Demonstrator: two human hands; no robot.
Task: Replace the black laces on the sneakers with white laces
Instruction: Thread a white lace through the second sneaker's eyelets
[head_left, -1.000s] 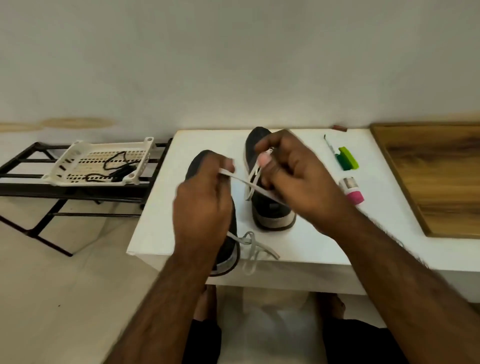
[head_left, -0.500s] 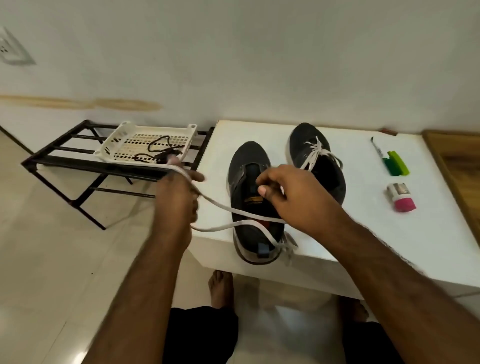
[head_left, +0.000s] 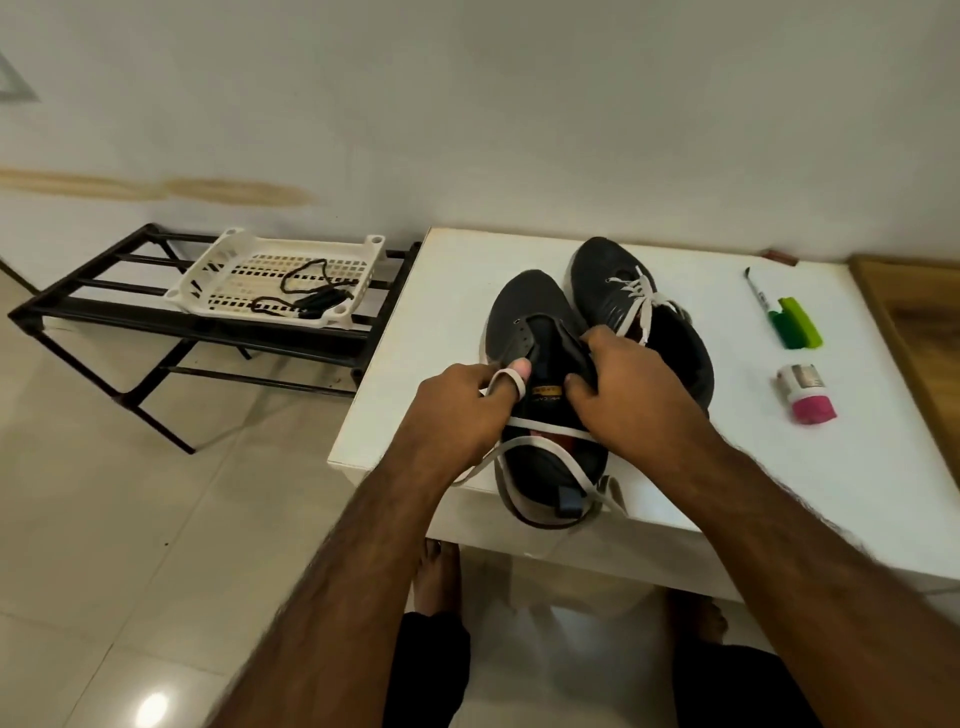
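Left hand (head_left: 457, 410) pinches the white lace (head_left: 540, 447) looped over its finger; right hand (head_left: 628, 395), fingers curled, grips the near sneaker (head_left: 519, 322) at the white table's (head_left: 415, 364) near-left edge. Black laces (head_left: 306, 296) lie in the far-left basket (head_left: 218, 265).

A single head-worn wide-angle view looks forward and steeply down from above the near edge of the white table (head_left: 779, 467), close over it. It faces the far wall, with the table's left edge and the floor beyond it in frame.

Bare forearms, black shorts (head_left: 431, 670)
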